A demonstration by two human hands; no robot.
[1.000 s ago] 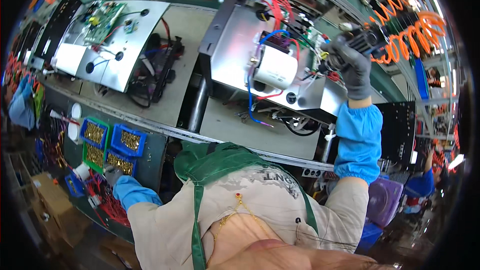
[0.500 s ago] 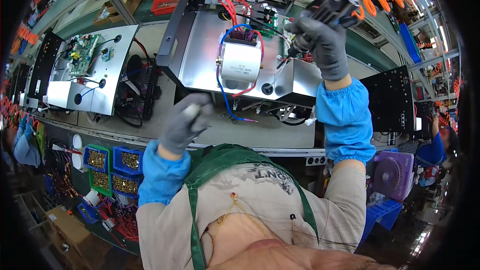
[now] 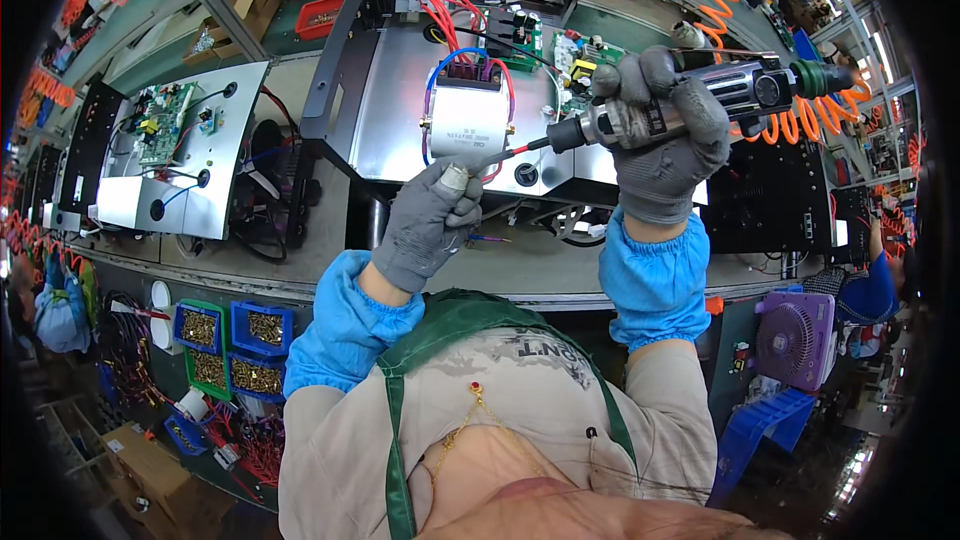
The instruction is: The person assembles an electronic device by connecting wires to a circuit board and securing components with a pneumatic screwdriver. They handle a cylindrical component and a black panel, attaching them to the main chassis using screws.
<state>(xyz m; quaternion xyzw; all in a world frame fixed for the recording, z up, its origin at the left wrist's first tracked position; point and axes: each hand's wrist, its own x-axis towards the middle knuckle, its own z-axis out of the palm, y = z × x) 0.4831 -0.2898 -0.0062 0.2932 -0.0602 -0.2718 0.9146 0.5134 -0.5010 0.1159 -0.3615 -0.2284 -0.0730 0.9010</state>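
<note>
While right fingers (image 3: 704,118) clasp the power screwdriver (image 3: 742,90), left fingers (image 3: 464,210) pinch at its bit (image 3: 537,144); accidental starting could snag the glove (image 3: 412,245).

There were two gloved hands, one left (image 3: 425,225) and one right (image 3: 664,135); two blue sleeves (image 3: 655,280); one power screwdriver (image 3: 745,95); two open metal units (image 3: 388,95) with circuit boards facing up; one white cylinder (image 3: 470,125); three blue bins (image 3: 288,328) and one green bin (image 3: 225,325) grouped together, their brass pieces (image 3: 257,377) too many to count; one red tray (image 3: 312,35); two cardboard boxes (image 3: 150,460); one purple fan (image 3: 797,340); one green apron (image 3: 470,325); one red pendant (image 3: 476,388).
</note>
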